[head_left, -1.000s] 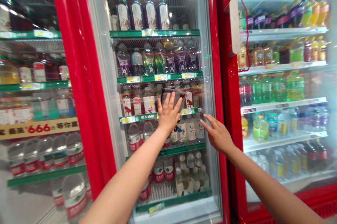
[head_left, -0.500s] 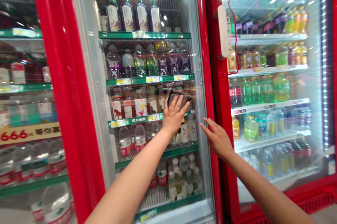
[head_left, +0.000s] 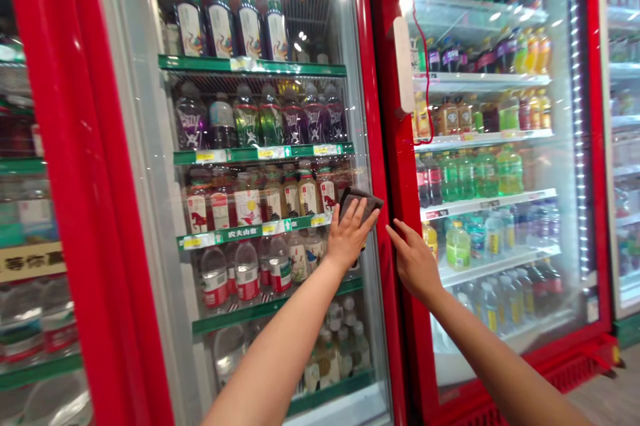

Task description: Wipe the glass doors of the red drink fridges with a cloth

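Observation:
My left hand (head_left: 347, 236) presses a grey cloth (head_left: 361, 201) flat against the glass door (head_left: 150, 166) of a red drinks fridge, near the door's right edge at mid height. The fingers lie spread over the cloth. My right hand (head_left: 415, 263) rests open on the red frame (head_left: 395, 213) between this door and the neighbouring one, just right of the cloth. Behind the glass stand rows of bottled drinks (head_left: 260, 196) on green shelves.
A second red fridge door (head_left: 500, 166) with a white handle (head_left: 403, 66) and more bottles stands to the right. A third glass door (head_left: 30, 213) is at the left. Some floor (head_left: 610, 393) shows at the lower right.
My left hand has slid the cloth rightward across the glass to the door's right edge. My right hand has stayed close beside it on the frame. The view has panned to the right.

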Motion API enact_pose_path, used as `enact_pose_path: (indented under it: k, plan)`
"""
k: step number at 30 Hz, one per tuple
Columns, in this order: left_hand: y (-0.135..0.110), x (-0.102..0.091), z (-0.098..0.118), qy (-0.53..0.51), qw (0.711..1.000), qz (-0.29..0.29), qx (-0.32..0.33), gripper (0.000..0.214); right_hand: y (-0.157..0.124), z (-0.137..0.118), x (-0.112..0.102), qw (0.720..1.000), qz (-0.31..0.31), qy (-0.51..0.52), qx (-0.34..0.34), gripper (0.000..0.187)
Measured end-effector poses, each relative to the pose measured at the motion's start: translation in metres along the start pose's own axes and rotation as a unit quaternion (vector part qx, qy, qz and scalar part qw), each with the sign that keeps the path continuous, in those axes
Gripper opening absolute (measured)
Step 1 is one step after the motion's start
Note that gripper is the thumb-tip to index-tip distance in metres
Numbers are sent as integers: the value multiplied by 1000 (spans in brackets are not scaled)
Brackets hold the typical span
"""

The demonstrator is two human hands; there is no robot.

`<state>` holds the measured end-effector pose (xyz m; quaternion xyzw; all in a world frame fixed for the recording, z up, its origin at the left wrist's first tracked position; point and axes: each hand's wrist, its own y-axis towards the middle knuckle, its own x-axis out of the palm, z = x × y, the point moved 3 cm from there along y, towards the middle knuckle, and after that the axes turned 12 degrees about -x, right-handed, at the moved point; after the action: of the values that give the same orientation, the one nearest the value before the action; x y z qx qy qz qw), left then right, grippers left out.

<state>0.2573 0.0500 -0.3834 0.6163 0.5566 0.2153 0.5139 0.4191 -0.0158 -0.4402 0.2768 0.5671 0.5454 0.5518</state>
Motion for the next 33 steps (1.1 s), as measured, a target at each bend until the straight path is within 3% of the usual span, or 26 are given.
enact_pose_path:
  k: [2,4,6,8,13,15,17,21,23,25,29,31,33]
  plan:
    - [-1,7,12,-4,1000,5,26,63,-3,4,-1,1000,6,2,2,63]
    - [-18,14,21,-10,997,8,73,59,-9,5,-2,1000,5,2,-5,62]
    - [-35,18,26,-15,993,9,118,54,-16,6,-2,1000,-1,1,-11,61]
    - [-37,20,28,-23,990,9,141,50,-20,7,-2,1000,-10,-6,-14,60]
    - [26,19,27,-54,998,-9,43,59,-26,14,-3,1000,-23,-5,-9,62]
    - [36,20,29,-57,998,-17,27,60,-31,16,-2,1000,-20,7,-7,65]
    - [20,22,33,-54,997,-16,56,56,-39,16,-2,1000,-17,18,-4,64]
    - [-44,29,39,-60,979,-14,195,44,-52,15,-5,999,-12,35,3,57]
    - [-54,31,39,-68,970,-21,233,40,-54,16,-8,999,-11,39,3,57]
    - [-41,31,38,-72,972,-25,222,40,-53,17,-11,999,-8,42,2,57]
    - [1,30,36,-60,992,-19,114,50,-51,16,-14,999,4,52,2,58]
    - [-5,32,40,-55,995,-15,85,52,-53,12,-14,998,12,61,-1,58]
    - [-33,34,47,-56,993,-7,108,49,-57,8,-14,997,18,69,-3,57]
